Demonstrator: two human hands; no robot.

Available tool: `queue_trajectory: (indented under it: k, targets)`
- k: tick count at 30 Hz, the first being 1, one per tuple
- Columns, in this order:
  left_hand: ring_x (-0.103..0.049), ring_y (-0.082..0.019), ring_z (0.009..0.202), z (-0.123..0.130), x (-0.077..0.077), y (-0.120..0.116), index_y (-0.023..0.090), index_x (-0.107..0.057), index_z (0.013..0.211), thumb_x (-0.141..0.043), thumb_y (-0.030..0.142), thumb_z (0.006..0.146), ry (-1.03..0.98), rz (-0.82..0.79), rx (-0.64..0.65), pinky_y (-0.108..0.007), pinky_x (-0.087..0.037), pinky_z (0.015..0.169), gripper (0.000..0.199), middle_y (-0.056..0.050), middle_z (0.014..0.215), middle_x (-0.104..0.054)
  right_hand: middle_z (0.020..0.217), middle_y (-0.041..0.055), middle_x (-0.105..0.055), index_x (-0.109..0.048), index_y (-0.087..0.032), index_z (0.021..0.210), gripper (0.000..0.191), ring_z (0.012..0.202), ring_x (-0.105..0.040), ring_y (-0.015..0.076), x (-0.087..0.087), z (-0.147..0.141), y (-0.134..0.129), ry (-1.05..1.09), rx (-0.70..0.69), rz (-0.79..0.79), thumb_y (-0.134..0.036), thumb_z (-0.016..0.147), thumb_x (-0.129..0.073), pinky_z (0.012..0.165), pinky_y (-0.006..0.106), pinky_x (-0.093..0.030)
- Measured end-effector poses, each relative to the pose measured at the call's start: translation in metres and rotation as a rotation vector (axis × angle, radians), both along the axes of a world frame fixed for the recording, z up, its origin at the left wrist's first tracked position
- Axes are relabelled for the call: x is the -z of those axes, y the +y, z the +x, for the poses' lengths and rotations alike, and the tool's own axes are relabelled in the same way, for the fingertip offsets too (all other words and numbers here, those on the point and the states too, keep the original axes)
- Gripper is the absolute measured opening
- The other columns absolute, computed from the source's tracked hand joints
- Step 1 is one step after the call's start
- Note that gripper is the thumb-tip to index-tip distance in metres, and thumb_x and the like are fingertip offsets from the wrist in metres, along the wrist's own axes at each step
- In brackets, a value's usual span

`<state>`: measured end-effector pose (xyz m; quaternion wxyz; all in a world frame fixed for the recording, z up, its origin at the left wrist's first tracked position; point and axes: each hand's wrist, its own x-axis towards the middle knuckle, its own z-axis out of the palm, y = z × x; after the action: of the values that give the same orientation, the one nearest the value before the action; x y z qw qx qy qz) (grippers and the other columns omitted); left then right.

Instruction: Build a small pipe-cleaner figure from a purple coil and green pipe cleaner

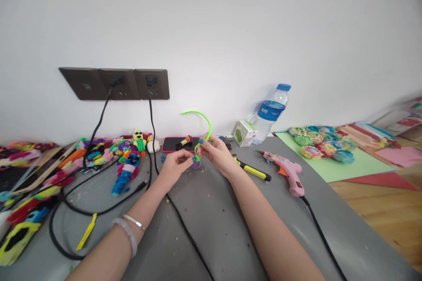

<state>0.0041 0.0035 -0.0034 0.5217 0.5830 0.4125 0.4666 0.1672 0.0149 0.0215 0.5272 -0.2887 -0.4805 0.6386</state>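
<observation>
A bright green pipe cleaner (208, 124) curves up and to the left from between my two hands. My right hand (216, 153) pinches it partway along. The fingertips of my left hand (178, 164) are closed on its lower end, where the green is bent into a small coil. A small purple piece (196, 164) shows just beneath the fingertips; whether it is attached or lies on the table cannot be made out. Behind the hands lies a phone with a pink edge (168, 145), with a small dark and orange figure (185, 142) on it.
A pink glue gun (286, 171) and yellow-handled pliers (255, 171) lie to the right. A water bottle (272, 112) leans on the wall beside a small box (244, 134). Black cables (184, 224) cross the grey table. Colourful pipe-cleaner figures (127, 171) crowd the left; paper flowers (325, 142) rest far right.
</observation>
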Motion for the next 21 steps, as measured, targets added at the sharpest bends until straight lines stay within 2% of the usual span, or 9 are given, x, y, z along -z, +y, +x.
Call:
queue_trajectory:
  k: [21]
  targets:
    - [-0.052,-0.013,0.070,-0.0011,0.0042,0.0021,0.014,-0.065,0.071,-0.069,0.031,0.073,-0.013,-0.002,0.023,-0.024,-0.039,0.067,0.017,-0.001,0.073,-0.061,0.062,-0.0042,-0.060,-0.051,-0.020,0.081,0.029,0.060,-0.057,0.0105,0.0017,0.0003,-0.0003,0.038,-0.031,0.008,-0.040,0.078,-0.073,0.064,0.025,-0.045]
